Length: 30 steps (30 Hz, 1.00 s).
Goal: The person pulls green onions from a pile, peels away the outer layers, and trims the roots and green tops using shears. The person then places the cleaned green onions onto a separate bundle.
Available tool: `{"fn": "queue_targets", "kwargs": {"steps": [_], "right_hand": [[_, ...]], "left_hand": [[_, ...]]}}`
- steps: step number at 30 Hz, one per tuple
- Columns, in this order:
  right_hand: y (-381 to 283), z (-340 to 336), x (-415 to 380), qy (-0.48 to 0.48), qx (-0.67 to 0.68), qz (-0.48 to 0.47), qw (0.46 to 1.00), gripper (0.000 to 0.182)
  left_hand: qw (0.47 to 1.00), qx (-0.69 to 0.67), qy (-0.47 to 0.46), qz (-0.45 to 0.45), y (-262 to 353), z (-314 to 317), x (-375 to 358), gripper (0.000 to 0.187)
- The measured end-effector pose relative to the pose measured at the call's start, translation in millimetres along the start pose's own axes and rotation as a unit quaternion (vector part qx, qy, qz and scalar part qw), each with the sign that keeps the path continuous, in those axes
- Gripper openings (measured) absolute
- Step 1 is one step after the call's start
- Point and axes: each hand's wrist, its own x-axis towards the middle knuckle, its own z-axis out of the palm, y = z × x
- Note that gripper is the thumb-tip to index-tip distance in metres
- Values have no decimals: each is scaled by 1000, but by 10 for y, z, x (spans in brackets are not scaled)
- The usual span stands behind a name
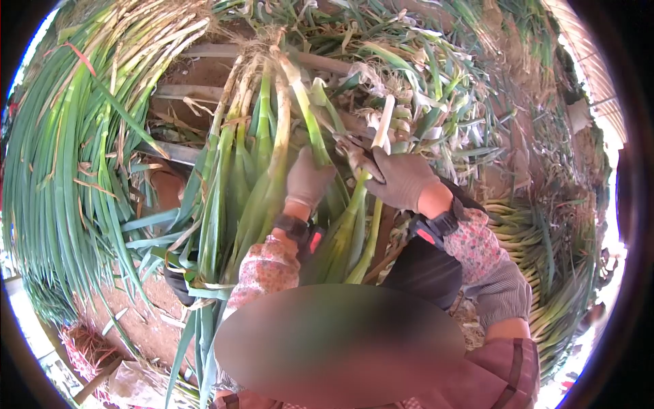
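Both of my hands wear thin grey-brown gloves. My left hand (308, 178) is closed on a green onion (312, 129) whose rooted end points up and away from me. My right hand (403, 183) has its fingers wrapped round a second green onion (383, 124); its pale, clean stem sticks up above the fingers. Dry, brownish outer skin (355, 151) hangs between the two hands, beside that stem. A loose bunch of unpeeled green onions (262, 129) lies under and left of my left hand, roots at the far end, leaves running toward me.
At the left lies a large heap of long green onions (75, 157). Torn leaves and peelings (436, 82) cover the ground ahead. Stacked onions with pale stems (514, 232) lie to my right. Red twine (85, 341) sits at lower left, and slats (197, 92) show behind the bunch.
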Motion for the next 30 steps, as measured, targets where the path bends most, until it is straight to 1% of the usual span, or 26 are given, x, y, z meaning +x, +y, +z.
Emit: {"fn": "queue_targets", "kwargs": {"steps": [2, 3, 6, 7, 9, 11, 14, 16, 19, 20, 21, 23, 26, 29, 30], "right_hand": [[-20, -89, 181, -8, -18, -2, 1000, 49], [-50, -155, 251, -7, -16, 2, 1000, 51], [-159, -331, 433, -1, 3, 19, 1000, 55], [-181, -365, 511, -2, 8, 22, 1000, 56], [-145, -339, 799, -13, 1, 16, 1000, 57], [-171, -331, 1007, 3, -4, 21, 1000, 57], [-215, -399, 1276, 18, 10, 21, 1000, 57], [-253, -476, 1428, 22, 5, 26, 999, 58], [-284, -585, 1587, 8, 10, 27, 1000, 60], [-289, -603, 1609, 2, 9, 30, 1000, 60], [-286, -598, 1611, 11, 20, 25, 999, 60], [-289, -603, 1548, -7, 23, 30, 999, 59], [-230, -517, 1358, -16, 43, 33, 998, 59], [-28, -349, 1038, -12, 69, 36, 997, 60], [16, -296, 948, -12, 78, 36, 996, 60]], "left_hand": [[1000, 22, 11, -5, 47, -13, -23, 49], [1000, 3, 7, -7, 76, -20, -32, 47], [1000, 21, 14, 11, -8, 6, -3, 45], [998, 34, 27, 34, -32, 18, -5, 44], [998, 38, 28, 30, -66, 39, 3, 44], [997, 50, 35, 37, -20, 18, -31, 45], [997, 48, 37, 37, -62, 33, -13, 44], [999, 16, 21, 25, -96, 38, 1, 44], [999, 4, 17, 30, -142, 40, 16, 44], [999, 5, 19, 37, -147, 42, 18, 44], [999, -26, 14, 34, -158, 41, 15, 44], [996, -90, 1, 27, -116, 20, -5, 45], [971, -236, -39, 8, -256, 43, 31, 44], [986, -147, -9, 77, -247, 128, 33, 45], [993, -94, -9, 70, -202, 154, 11, 45]]}}
